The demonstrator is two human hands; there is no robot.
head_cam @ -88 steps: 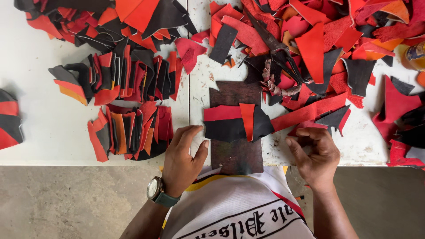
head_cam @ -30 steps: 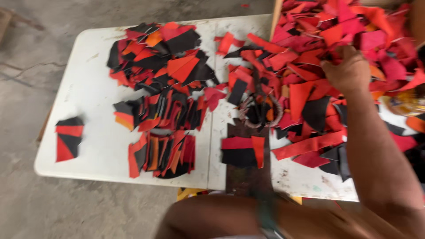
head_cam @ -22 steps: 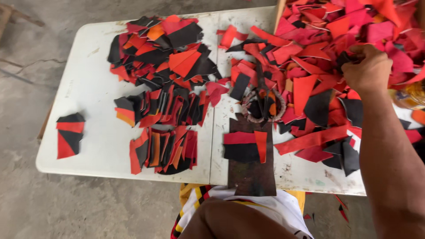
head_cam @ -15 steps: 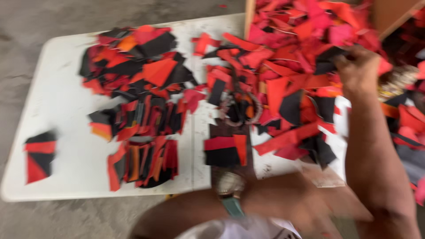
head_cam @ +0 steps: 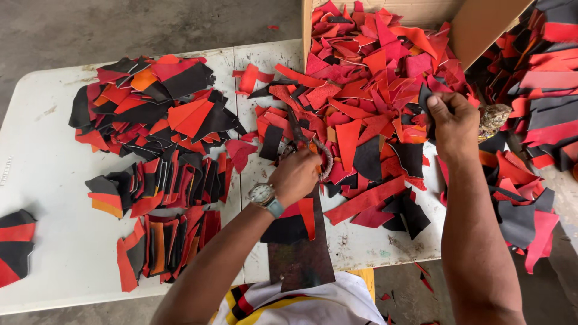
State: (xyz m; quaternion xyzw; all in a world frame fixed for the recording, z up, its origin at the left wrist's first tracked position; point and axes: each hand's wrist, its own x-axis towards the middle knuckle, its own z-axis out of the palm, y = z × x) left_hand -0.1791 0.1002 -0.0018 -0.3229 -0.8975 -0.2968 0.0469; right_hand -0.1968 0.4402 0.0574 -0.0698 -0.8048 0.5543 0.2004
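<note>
Head camera, looking down on a white folding table (head_cam: 48, 180) covered in red, orange and black leather offcuts.

The person's left hand (head_cam: 295, 177), a wristwatch (head_cam: 263, 194) on its wrist, is curled closed over the handles of a pair of large scissors (head_cam: 304, 141); one handle loop shows just right of the knuckles, and the dark blades point toward the far side into the scraps. Just near of this hand lies a dark worn cutting board (head_cam: 301, 253), with a black piece and a red piece lying on its far end.

The right hand (head_cam: 454, 123) reaches farther and to the right, fingers pinched shut on a black scrap (head_cam: 425, 101) at the edge of the big loose heap of red scraps (head_cam: 367, 90), which spills from an open cardboard box (head_cam: 481, 27) at the far right.

On the left half of the table, sorted pieces stand in overlapping rows (head_cam: 162, 186), with a loose mound (head_cam: 150, 102) beyond them. A small red-and-black stack (head_cam: 17, 244) sits apart at the near left edge.
</note>
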